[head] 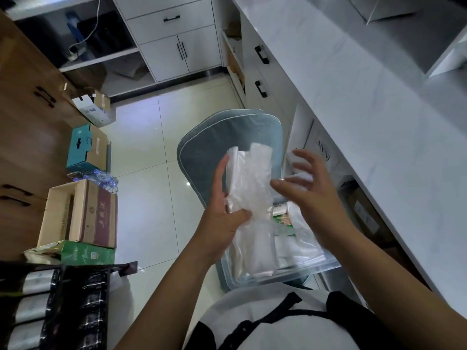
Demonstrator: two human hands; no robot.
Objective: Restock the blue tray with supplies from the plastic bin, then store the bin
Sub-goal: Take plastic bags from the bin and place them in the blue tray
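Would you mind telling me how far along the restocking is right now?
Nothing looks finished: no blue tray is in view. In hand: the left hand grips a bundle of clear plastic bags above the plastic bin, the right hand open beside it. The bin sits on a cushioned chair with packets inside, so restocking and storing it remain.

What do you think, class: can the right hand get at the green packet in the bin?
Probably yes: the right hand hovers open over the lidless bin; the green packet lies exposed below it, clear of the plastic bundle in the left hand.
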